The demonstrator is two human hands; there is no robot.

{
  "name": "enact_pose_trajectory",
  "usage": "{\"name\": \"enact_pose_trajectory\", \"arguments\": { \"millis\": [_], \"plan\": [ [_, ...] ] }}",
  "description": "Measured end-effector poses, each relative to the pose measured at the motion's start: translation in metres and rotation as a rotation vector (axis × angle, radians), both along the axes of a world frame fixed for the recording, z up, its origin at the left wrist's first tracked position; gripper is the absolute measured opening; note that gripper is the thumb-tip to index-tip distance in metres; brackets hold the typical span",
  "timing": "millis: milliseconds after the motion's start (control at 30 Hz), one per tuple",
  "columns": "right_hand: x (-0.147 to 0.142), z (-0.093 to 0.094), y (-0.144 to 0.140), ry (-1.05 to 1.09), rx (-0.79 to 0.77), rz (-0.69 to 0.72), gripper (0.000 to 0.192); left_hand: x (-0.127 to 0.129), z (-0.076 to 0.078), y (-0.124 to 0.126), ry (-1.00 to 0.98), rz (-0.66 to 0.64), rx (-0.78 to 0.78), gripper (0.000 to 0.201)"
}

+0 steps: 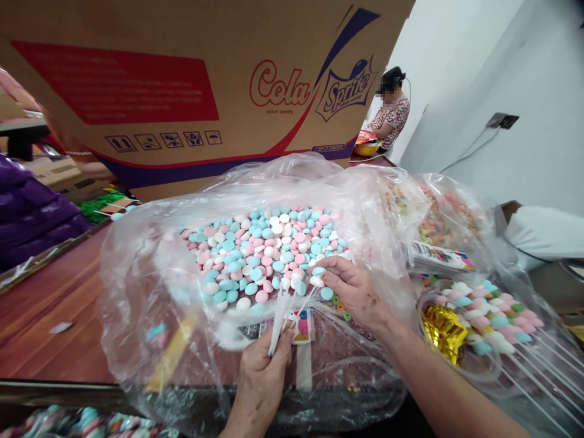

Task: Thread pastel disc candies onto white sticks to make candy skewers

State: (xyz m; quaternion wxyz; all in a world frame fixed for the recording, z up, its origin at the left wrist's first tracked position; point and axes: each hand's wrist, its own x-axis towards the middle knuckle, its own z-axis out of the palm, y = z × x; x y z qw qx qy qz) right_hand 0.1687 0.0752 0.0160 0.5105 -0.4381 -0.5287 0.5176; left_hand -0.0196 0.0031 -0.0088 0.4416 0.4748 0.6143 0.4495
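My left hand (265, 365) is closed around several thin white sticks (279, 319) that fan upward, some tipped with small candies. My right hand (349, 286) pinches a blue-and-white candy (317, 275) between thumb and fingertips, at the top of one of these sticks. Behind both hands, a large clear plastic bag (137, 267) lies spread open with a heap of pink, blue and white button-shaped candies (255, 255) in it. A few small colored rings (341, 307) lie below my right hand. A printed card (301, 325) is partly hidden behind my left hand.
A large cardboard box (182, 79) stands behind the bag. To the right are finished candy sticks (497, 316), gold foil (444, 331), a stack of printed cards (440, 257) and bagged colored candies (449, 213). Another person (393, 109) is farther back.
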Motion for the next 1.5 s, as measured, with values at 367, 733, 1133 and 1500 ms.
{"name": "enact_pose_trajectory", "arguments": {
  "millis": [367, 733, 1133, 1500],
  "plan": [
    [-0.006, -0.009, -0.011, -0.113, 0.102, -0.048, 0.022, -0.002, -0.007, 0.0, 0.022, 0.019, 0.037, 0.039],
    [-0.014, -0.02, -0.013, -0.076, 0.148, -0.116, 0.02, -0.003, -0.01, -0.001, 0.026, -0.045, 0.031, 0.046],
    [-0.032, -0.02, -0.028, -0.342, 0.408, -0.204, 0.025, -0.002, -0.012, -0.002, -0.017, 0.019, 0.014, 0.049],
    [-0.035, -0.007, -0.037, -0.592, 0.535, 0.107, 0.034, -0.001, 0.0, 0.002, -0.011, -0.008, 0.047, 0.039]
  ]
}}
